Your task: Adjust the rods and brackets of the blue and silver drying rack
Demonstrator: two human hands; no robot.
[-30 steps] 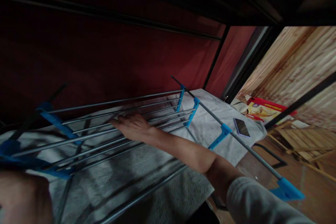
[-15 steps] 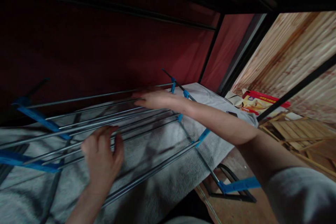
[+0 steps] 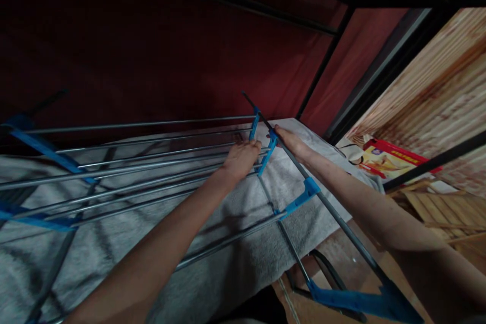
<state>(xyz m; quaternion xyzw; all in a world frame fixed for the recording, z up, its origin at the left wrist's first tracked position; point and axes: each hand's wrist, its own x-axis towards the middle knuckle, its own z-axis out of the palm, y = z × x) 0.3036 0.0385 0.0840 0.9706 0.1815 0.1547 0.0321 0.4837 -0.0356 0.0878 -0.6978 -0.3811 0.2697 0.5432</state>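
Note:
A folding drying rack (image 3: 163, 163) of grey metal rods with blue plastic brackets lies across a grey towel-like cloth. My left hand (image 3: 242, 156) is closed over the rods at their right end, beside a blue bracket (image 3: 269, 153). My right hand (image 3: 288, 139) grips the rack's dark side pole (image 3: 334, 208) near the blue joint, coming from the outer side; some of its fingertips are hidden behind the pole. A second blue bracket (image 3: 304, 197) sits lower on the same pole, and another one (image 3: 357, 299) hangs near the bottom right.
Under the rack spreads the grey cloth (image 3: 224, 268). A dark red wall (image 3: 152, 61) and black frame bars (image 3: 322, 71) stand behind. To the right are a red and yellow box (image 3: 395, 159), wooden slats (image 3: 448, 207) and a corrugated panel (image 3: 440, 91).
My left hand has moved right along the rods to the right bracket. My right hand has left the middle rods and now grips the side pole. The view has shifted slightly.

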